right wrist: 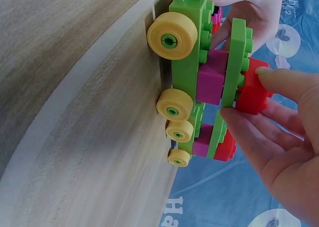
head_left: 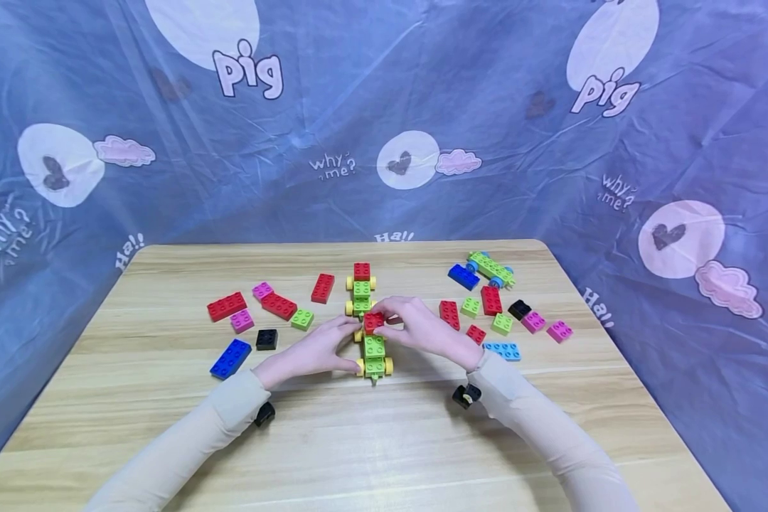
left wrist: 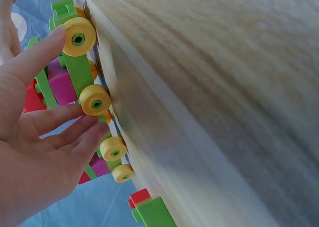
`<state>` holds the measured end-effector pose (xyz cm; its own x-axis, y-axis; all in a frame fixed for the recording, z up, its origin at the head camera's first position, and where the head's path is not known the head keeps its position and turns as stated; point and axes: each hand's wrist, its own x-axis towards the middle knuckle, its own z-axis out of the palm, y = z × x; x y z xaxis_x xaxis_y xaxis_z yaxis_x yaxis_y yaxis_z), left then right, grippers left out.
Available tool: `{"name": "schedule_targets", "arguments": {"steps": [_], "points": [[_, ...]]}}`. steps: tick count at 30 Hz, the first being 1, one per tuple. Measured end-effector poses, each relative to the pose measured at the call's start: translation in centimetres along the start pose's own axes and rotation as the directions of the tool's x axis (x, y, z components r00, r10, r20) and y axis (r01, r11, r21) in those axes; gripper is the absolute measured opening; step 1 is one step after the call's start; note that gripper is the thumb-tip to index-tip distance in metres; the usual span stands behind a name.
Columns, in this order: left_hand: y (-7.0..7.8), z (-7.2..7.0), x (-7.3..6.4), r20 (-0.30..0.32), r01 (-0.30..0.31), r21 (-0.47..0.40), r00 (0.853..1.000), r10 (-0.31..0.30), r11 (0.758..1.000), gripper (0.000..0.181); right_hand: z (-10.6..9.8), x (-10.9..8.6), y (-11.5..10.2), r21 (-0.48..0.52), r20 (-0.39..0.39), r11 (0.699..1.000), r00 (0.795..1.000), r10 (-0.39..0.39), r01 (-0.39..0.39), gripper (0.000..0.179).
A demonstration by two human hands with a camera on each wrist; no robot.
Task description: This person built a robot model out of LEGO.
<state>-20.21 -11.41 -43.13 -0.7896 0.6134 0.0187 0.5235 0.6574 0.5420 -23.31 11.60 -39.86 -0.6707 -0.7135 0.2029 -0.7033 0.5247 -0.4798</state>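
Note:
Two toy train cars with yellow wheels stand in line at the table's middle. On the nearer green car (right wrist: 185, 70) sit a purple brick (right wrist: 212, 75), a green brick (right wrist: 233, 62) and a red brick (right wrist: 252, 86) on top. My right hand (head_left: 422, 327) pinches that red brick between thumb and fingers, right at the green studs. My left hand (head_left: 320, 347) spans the car's left side, its thumb at the front yellow wheel (left wrist: 79, 36) and its fingers at the rear wheel (left wrist: 95, 100). The farther car (head_left: 361, 289) carries a similar stack topped with red.
To the left lie loose bricks, among them a blue one (head_left: 230, 358), a black one (head_left: 267, 339) and a red one (head_left: 227, 306). More bricks lie to the right, with a light blue one (head_left: 502, 351) and a green car with blue wheels (head_left: 491, 269).

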Motion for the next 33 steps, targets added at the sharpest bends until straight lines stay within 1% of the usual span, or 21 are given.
{"name": "schedule_targets", "arguments": {"steps": [7,16,33], "points": [[0.02,0.08,0.01,-0.001,-0.008,0.005,1.000,0.008,1.000,0.085,0.07,-0.11,0.02,-0.003,0.005,1.000,1.000,0.002,-0.002,0.031],[0.00,0.13,-0.03,0.001,0.001,-0.005,1.000,-0.001,1.000,0.085,0.10,-0.17,0.07,0.000,-0.001,1.000,1.000,-0.012,0.012,0.031],[0.08,-0.10,0.03,0.007,0.004,-0.015,1.000,-0.004,1.000,0.085,-0.21,0.15,-0.10,-0.044,0.003,0.997,0.998,-0.064,0.064,0.031]]}}
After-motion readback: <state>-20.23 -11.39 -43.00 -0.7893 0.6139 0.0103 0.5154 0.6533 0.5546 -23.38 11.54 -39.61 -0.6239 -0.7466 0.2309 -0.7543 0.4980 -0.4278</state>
